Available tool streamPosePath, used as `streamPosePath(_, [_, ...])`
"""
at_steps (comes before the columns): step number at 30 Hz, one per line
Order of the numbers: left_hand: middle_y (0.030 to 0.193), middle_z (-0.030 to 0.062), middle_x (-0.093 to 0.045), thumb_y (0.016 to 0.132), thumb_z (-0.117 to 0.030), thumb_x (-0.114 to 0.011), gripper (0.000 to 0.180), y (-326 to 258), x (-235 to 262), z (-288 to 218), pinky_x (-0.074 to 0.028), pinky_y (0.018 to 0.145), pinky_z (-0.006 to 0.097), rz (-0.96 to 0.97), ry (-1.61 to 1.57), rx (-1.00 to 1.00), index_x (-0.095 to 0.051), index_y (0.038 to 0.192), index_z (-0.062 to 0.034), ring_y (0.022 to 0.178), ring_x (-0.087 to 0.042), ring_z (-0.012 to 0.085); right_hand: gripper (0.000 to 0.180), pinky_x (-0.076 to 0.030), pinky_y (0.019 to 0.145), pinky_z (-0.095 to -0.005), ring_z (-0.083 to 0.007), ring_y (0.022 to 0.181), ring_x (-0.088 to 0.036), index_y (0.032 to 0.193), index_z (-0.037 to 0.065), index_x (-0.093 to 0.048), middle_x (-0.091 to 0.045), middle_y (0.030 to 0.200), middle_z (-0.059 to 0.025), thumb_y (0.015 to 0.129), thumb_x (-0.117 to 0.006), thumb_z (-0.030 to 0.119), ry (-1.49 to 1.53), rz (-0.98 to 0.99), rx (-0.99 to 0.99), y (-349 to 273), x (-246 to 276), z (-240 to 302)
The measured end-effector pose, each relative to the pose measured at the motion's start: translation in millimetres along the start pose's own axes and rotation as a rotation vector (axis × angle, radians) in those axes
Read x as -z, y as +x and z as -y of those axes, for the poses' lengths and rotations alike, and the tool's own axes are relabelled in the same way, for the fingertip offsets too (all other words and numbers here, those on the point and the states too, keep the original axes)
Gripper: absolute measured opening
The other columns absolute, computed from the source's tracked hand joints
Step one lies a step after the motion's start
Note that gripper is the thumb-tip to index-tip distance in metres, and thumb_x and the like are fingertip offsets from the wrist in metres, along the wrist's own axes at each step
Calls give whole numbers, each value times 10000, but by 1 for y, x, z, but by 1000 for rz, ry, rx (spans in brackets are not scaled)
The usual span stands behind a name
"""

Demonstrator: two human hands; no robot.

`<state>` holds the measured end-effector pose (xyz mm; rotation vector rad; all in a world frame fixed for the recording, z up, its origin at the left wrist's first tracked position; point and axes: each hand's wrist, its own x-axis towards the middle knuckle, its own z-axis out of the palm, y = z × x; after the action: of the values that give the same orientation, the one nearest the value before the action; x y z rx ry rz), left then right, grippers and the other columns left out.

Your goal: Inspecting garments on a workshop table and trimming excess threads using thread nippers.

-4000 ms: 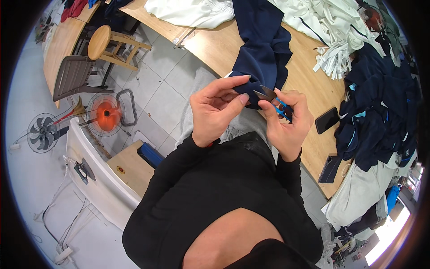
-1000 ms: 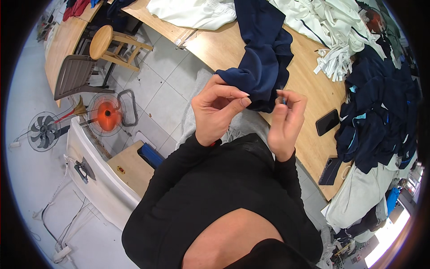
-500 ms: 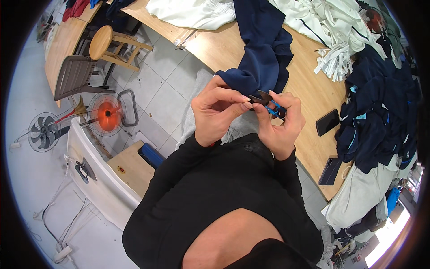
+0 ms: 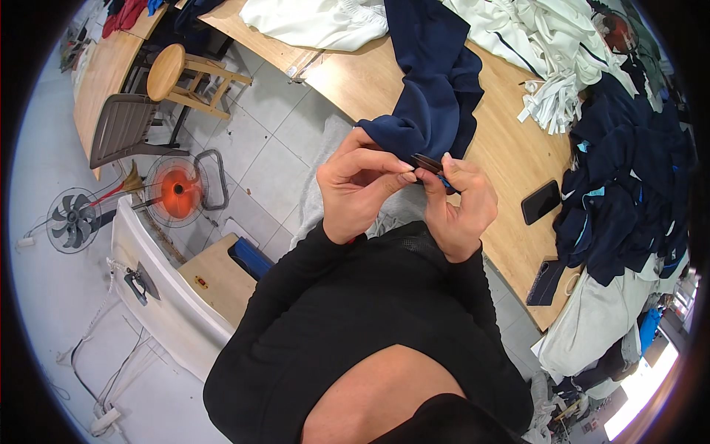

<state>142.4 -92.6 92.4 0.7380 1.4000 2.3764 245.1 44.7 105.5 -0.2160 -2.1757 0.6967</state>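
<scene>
A navy garment (image 4: 433,81) hangs over the near edge of the wooden table, its lower end gathered at my hands. My left hand (image 4: 357,191) has its thumb and forefinger pinched on the garment's edge. Small thread snips (image 4: 427,163) with dark blades and blue handles are in my right hand (image 4: 464,209), the handles mostly covered by its fingers. The blades lie close together, pointing at the left fingertips. Any thread between the fingers is too fine to make out.
White garments (image 4: 314,22) and cut white strips (image 4: 553,107) lie on the table (image 4: 510,140). A phone (image 4: 541,202) rests near a navy clothing heap (image 4: 621,177). On the left are a wooden stool (image 4: 167,70), an orange fan (image 4: 177,189) and an iron (image 4: 140,284) on a board.
The snips' blades have closed together, and the right fingers have drawn in around the handles. My right hand has shifted slightly left; my left hand keeps its pinch.
</scene>
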Motion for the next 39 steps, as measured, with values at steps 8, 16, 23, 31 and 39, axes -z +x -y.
streamPosePath(8, [1198,152,-670,847,197,-821,246,-1,1,-1,-621,887,315,-29,-19,-6,-782,1029,36,1037,-731,203,348,-520,621,-341,-263,712,-715,1062,11,-726,-767,893,-134,820,-954,115,20,-32,-1,-2,3,-2])
streamPosePath(16, [1188,164,-657,842,207,-817,240,-3,-4,0,-650,888,335,2,-37,16,-772,1019,51,1028,-746,223,382,-456,552,-331,-235,638,-668,1049,17,-726,-745,837,-98,792,-970,160,12,-61,79,4,-4,-2])
streamPosePath(23, [1204,155,-652,854,201,-814,230,-2,-3,0,-632,878,311,7,17,-2,-781,1014,38,1035,-740,208,379,-453,557,-325,-236,636,-657,1044,12,-728,-743,839,-105,794,-974,154,33,-107,46,-3,-6,-8])
streamPosePath(31, [1102,130,-741,975,99,-755,150,-1,-11,-4,-621,903,336,-13,-102,273,-667,1085,47,1026,-757,194,236,-426,663,-213,-45,744,-537,1050,-3,-723,-653,872,-9,868,-869,-40,404,187,-507,-4,5,-18])
streamPosePath(39, [1576,397,-471,955,-129,-810,632,24,161,-4,-493,1138,531,44,1628,-91,-566,1522,4,1483,-505,445,103,-458,746,-182,-26,827,-578,1119,-50,-690,-669,979,13,1017,-706,-49,349,-121,-642,-9,33,-57])
